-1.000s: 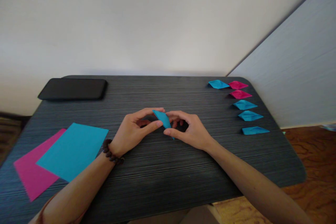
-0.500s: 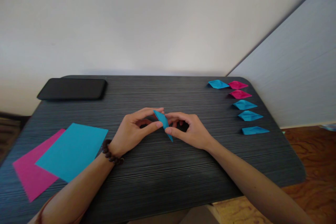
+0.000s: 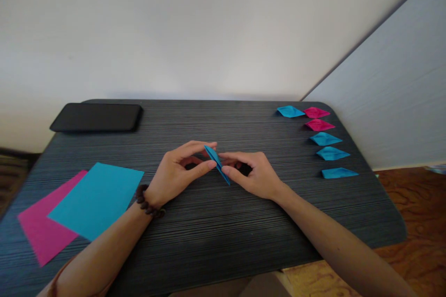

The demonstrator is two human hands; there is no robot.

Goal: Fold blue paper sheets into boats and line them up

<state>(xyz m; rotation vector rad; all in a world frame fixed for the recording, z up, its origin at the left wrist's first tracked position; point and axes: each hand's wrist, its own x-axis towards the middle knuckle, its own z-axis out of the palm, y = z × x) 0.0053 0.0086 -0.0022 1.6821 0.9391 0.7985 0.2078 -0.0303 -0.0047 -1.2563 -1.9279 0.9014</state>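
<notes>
Above the middle of the dark table, a small folded piece of blue paper [image 3: 213, 153] is held tilted between both hands. My left hand [image 3: 183, 164], with a dark bead bracelet [image 3: 148, 202] at its wrist, pinches its left side between thumb and fingers. From the other side my right hand [image 3: 252, 171] grips the lower part, thumb in front and fingertips behind. Fingers partly hide the folds. A slim gap shows between the paper's layers.
On the left, a flat blue sheet [image 3: 99, 199] overlaps a pink sheet [image 3: 45, 232]. A black phone-like slab [image 3: 97, 117] lies at the back left. Along the right edge of the table [image 3: 223, 236] are several folded blue pieces [image 3: 325, 138] and two folded pink pieces [image 3: 319, 125].
The folded blue paper has turned slightly and appears narrower, more edge-on. My right thumb has shifted a little up along it. My left hand is nearly still.
</notes>
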